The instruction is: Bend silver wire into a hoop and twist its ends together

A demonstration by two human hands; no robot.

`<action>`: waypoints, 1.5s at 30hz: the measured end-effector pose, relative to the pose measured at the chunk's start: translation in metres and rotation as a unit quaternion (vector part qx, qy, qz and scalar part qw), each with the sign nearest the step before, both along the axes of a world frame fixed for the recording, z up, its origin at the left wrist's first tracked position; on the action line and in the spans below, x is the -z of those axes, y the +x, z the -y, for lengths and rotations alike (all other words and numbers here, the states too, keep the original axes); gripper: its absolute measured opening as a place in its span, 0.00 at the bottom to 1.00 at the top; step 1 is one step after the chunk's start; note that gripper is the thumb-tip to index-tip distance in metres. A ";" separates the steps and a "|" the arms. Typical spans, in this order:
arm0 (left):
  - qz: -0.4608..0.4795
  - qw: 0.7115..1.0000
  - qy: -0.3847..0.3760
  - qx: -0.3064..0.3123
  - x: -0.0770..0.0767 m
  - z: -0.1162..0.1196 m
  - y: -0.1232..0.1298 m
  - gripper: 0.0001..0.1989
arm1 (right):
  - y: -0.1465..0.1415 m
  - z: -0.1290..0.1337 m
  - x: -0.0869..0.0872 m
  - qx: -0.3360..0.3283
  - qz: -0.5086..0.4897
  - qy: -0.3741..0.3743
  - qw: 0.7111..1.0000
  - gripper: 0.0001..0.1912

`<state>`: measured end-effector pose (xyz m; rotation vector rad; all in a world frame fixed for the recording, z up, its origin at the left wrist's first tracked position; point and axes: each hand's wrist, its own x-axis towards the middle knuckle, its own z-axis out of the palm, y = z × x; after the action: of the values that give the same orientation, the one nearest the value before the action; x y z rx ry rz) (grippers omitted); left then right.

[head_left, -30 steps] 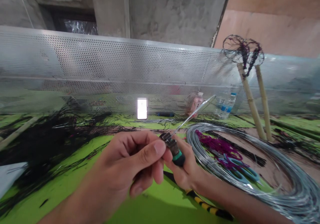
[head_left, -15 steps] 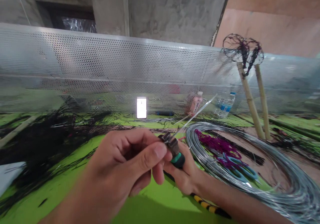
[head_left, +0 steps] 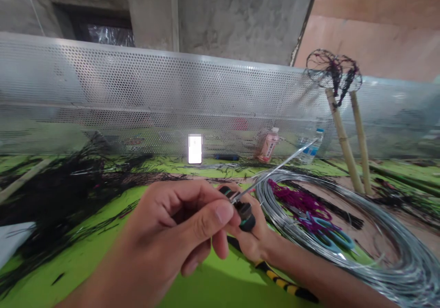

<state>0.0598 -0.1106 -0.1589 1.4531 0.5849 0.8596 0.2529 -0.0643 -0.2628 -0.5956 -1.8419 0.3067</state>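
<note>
Pinched between the thumb and fingers of my left hand is the near end of a piece of silvery wire, which slants up and away to the right. My right hand, farther off and partly behind the left, is closed around dark pliers with green on the grips. The wire passes by the pliers' jaws, which look parted; whether they touch it I cannot tell. Under my right wrist lies a tool with a yellow-and-black handle, its head partly hidden.
A big wire coil lies right, around purple cord and blue-handled scissors. Black strands cover the left side. A lit phone, bottles and bamboo-handled nets stand by the perforated metal screen.
The pliers' jaws have parted and the pliers have shifted slightly right and down. The wire's far end has swung to the right, and my left hand has moved slightly right.
</note>
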 end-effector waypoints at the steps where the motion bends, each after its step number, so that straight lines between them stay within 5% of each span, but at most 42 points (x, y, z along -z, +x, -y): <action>1: 0.002 1.000 0.002 0.005 0.001 -0.001 0.000 0.13 | 0.000 0.000 0.000 0.004 -0.001 0.003 1.000 0.18; 14: 0.038 0.998 0.014 0.047 0.013 -0.006 0.004 0.09 | 0.001 0.001 -0.003 0.056 -0.001 0.074 0.996 0.17; 20: 0.038 0.999 0.027 0.017 0.014 -0.008 0.006 0.10 | 0.002 0.002 0.002 0.102 0.010 0.084 0.991 0.17; 28: 0.038 0.999 0.035 -0.009 0.017 -0.017 0.002 0.10 | 0.005 0.006 0.014 0.151 0.034 0.035 0.987 0.14; 37: 0.049 0.997 0.059 -0.031 0.018 -0.018 0.007 0.12 | 0.011 0.031 -0.005 0.143 0.088 -0.075 0.983 0.09; 45: -0.006 0.994 0.086 -0.063 0.020 -0.013 0.011 0.16 | 0.025 0.037 0.008 0.154 0.108 -0.099 0.977 0.10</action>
<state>0.0710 -0.0978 -0.1793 1.5892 0.6296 1.0224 0.2774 -0.1016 -0.2709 -1.0751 -1.9029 0.2248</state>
